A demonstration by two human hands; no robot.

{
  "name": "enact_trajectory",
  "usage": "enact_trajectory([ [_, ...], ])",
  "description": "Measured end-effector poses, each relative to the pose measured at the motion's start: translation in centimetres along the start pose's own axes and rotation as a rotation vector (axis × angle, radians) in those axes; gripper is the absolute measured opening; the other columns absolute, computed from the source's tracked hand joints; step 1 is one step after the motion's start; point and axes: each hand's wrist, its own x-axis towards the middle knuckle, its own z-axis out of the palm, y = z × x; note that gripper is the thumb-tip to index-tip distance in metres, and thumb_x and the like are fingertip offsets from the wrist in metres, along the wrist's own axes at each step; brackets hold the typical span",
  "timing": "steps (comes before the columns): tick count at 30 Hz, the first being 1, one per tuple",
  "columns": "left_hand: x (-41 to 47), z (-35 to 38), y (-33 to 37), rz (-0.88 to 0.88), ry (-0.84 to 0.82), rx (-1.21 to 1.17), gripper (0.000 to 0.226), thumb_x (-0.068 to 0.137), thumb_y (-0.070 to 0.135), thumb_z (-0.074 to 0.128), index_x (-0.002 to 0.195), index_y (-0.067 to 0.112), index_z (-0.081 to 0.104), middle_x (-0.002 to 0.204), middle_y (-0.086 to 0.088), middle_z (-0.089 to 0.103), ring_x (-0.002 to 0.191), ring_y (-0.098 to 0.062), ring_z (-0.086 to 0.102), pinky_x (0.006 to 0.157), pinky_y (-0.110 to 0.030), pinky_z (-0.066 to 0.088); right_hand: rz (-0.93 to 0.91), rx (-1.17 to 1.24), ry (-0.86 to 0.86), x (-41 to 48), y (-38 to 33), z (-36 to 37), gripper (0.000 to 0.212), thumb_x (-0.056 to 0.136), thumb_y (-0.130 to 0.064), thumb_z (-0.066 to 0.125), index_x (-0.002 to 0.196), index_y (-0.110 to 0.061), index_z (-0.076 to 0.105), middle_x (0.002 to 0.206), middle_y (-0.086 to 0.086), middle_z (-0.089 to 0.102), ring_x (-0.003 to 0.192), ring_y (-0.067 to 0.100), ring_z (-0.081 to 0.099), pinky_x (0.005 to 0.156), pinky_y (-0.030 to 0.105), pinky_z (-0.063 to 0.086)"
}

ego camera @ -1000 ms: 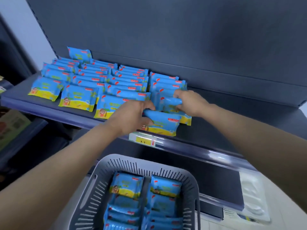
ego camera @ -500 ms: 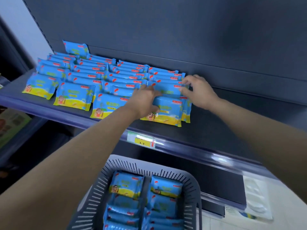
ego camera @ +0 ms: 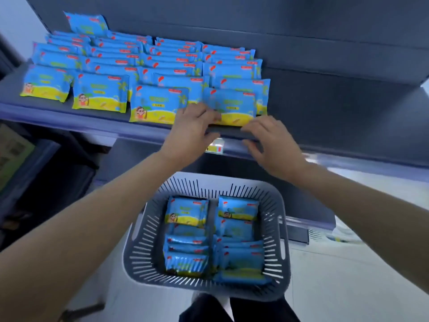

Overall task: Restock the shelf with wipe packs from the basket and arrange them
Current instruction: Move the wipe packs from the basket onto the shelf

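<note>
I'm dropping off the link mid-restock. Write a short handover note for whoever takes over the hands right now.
Left hand: open, fingertips at the lower left corner of the front pack in the fourth column, not gripping it.
Right hand: open, holds nothing, over the front edge of the shelf.
Shelf packs: four columns, overlapped front to back, on the shelf's left part.
Basket: below the hands, with basket packs in two rows.
Done: four columns laid.
Left: take packs from the basket, probably starting a fifth column to the right.
</note>
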Motion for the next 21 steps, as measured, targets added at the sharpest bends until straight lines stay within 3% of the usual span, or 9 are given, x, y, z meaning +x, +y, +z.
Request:
enact_trajectory([
  [4,-7.6,2.8,-1.5,-0.075,-0.268,-0.032,0.032,0.081,0.019,0.069,0.111,0.01,0.063,0.112,-0.01,0.059,0.11,-0.03,0.05,0.088,-0.036,0.028,-0.029,-0.017,-0.282,-5.2,-2.1,5.0,0.024,0.084,-0.011,0.063,0.107,-0.004,0.063,0.107,0.015,0.063,0.096,0.035,0.059,0.078,0.04,0.045],
  [8,-12.6,6.0,-3.4,-0.194,-0.515,0.015,0.037,0.085,0.024,0.064,0.119,0.013,0.058,0.124,-0.007,0.054,0.119,-0.027,0.046,0.098,-0.036,0.029,0.139,-0.077,-0.639,-9.5,-2.6,10.1,0.039,0.092,-0.022,0.05,0.13,-0.012,0.047,0.134,0.009,0.046,0.12,0.029,0.043,0.095,0.038,0.033],
  [12,-15.6,8.4,-5.3,-0.269,-0.621,0.057,0.039,0.085,0.025,0.063,0.122,0.013,0.055,0.122,-0.008,0.054,0.118,-0.027,0.046,0.097,-0.035,0.031,0.308,-0.139,-0.84,-11.9,-2.1,13.7,0.05,0.09,-0.018,0.051,0.137,-0.011,0.036,0.142,0.01,0.038,0.129,0.03,0.035,0.107,0.038,0.03],
  [16,-17.1,10.2,-6.7,-0.309,-0.64,0.068,0.042,0.085,0.025,0.064,0.124,0.012,0.054,0.125,-0.008,0.053,0.12,-0.027,0.045,0.1,-0.035,0.029,0.417,-0.224,-0.909,-13.0,-1.9,16.1,0.059,0.09,-0.019,0.05,0.143,-0.013,0.025,0.145,0.01,0.034,0.13,0.032,0.034,0.106,0.043,0.029],
  [21,-17.7,12.5,-8.6,-0.359,-0.712,0.108,0.047,0.085,0.024,0.064,0.127,0.011,0.049,0.133,-0.01,0.049,0.121,-0.028,0.045,0.102,-0.037,0.033,0.395,-0.388,-0.8,-13.3,-2.4,17.9,0.046,0.086,-0.01,0.047,0.131,-0.008,0.038,0.129,0.014,0.045,0.117,0.033,0.044,0.097,0.044,0.033],
])
